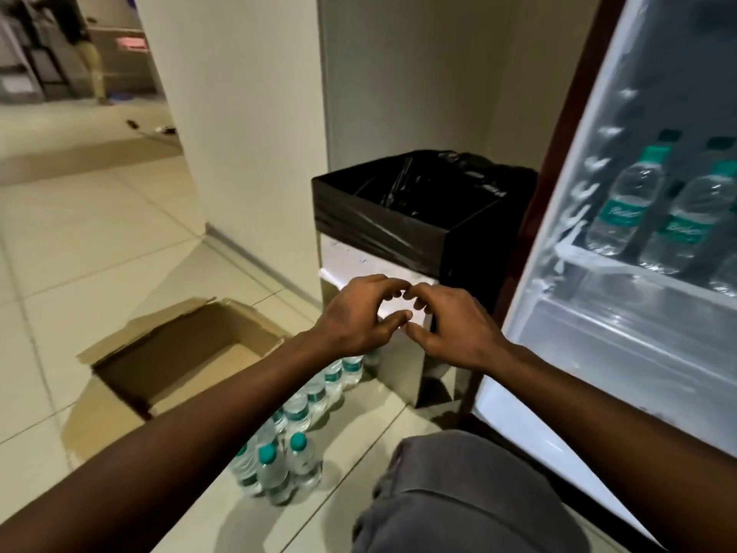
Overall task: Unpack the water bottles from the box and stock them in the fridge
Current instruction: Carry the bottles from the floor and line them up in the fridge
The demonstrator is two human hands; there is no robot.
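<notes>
Both hands are raised in front of me with nothing in them. My left hand [355, 313] and my right hand [454, 329] have curved fingers, and their fingertips meet in the air. Below them, several small water bottles [297, 433] with teal caps stand in a row on the floor tiles. The cardboard box [179, 353] lies open on the floor at the left, and its visible inside is bare. At the right the fridge [598, 353] stands open. Two bottles [654, 209] are on its upper shelf [622, 269].
A bin with a black liner [422, 209] stands against the wall between the box and the fridge. My bent knee [458, 492] is at the bottom. A white wall corner [239, 153] rises behind the box. A person [79, 41] stands far off at the upper left.
</notes>
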